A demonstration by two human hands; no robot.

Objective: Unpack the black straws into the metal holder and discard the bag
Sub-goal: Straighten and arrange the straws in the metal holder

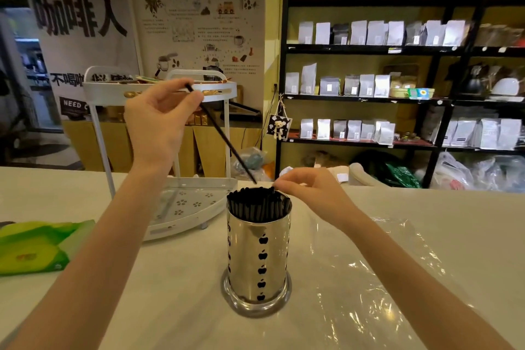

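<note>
1. Left hand (159,119) pinches one black straw (224,140), slanted over the metal holder (260,253) (already packed with straws (258,203)).
2. Right hand (306,190) fingers pinch at the holder's far rim.
3. Clear bag (377,273) lies flat, right; white rack (181,207) far-left; green packet (34,247) left.

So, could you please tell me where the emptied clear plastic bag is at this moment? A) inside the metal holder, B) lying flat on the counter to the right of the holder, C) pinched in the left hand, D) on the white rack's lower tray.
B: the clear plastic bag lies spread on the counter, right of the metal holder, under the right forearm; the left hand pinches only a single black straw.
</note>
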